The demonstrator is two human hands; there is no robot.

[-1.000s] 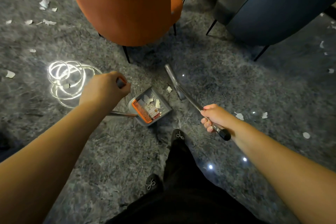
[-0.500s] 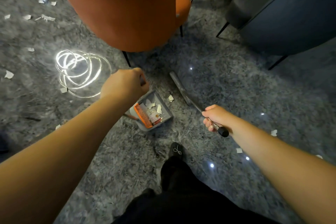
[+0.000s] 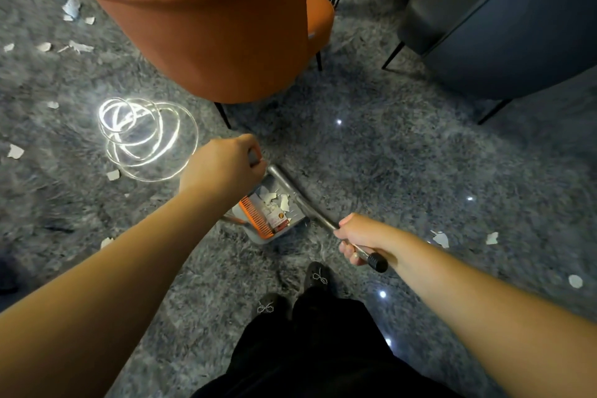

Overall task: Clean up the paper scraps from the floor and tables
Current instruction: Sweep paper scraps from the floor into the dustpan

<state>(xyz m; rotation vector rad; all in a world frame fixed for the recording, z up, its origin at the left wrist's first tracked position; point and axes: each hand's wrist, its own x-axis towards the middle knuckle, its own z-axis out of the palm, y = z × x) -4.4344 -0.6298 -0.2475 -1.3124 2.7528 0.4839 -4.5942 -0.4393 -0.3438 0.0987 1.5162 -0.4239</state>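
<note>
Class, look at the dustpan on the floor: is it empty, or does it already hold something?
Not empty. The dustpan holds several white paper scraps lying beside its orange comb.

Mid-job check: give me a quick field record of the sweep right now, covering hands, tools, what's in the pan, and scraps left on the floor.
left hand: grips the dustpan handle
right hand: grips the broom handle
dustpan: on the floor, holds paper scraps and an orange comb strip
broom head: at the pan's mouth
scraps left: several, both sides
nearby: orange chair, dark chair
</note>
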